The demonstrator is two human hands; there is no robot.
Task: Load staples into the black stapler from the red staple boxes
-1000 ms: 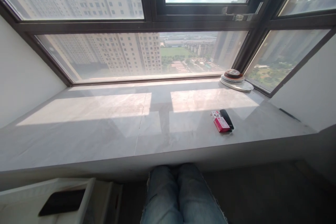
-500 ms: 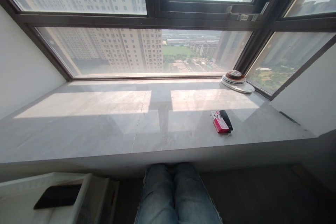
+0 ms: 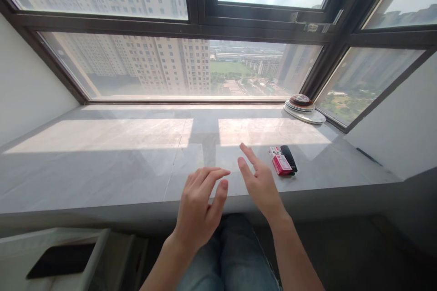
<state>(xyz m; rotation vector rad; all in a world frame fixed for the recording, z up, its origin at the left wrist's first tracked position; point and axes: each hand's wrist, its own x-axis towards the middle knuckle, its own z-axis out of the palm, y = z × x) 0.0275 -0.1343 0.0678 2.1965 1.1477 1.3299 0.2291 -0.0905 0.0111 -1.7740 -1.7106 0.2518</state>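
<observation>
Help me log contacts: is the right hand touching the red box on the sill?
Apart. The head view shows a strip of bare sill between the right hand and the red box.

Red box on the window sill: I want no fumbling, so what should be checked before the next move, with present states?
1. Left hand empty: ok, fingers spread, holding nothing.
2. Right hand empty: ok, open above the near edge of the sill.
3. Red box free to reach: ok, lies flat just right of the right hand, untouched.
4. Red box clear of neighbours: not ok, a black object lies against its right side.
5. Stack of plates out of the way: ok, in the sill's far right corner.
</observation>
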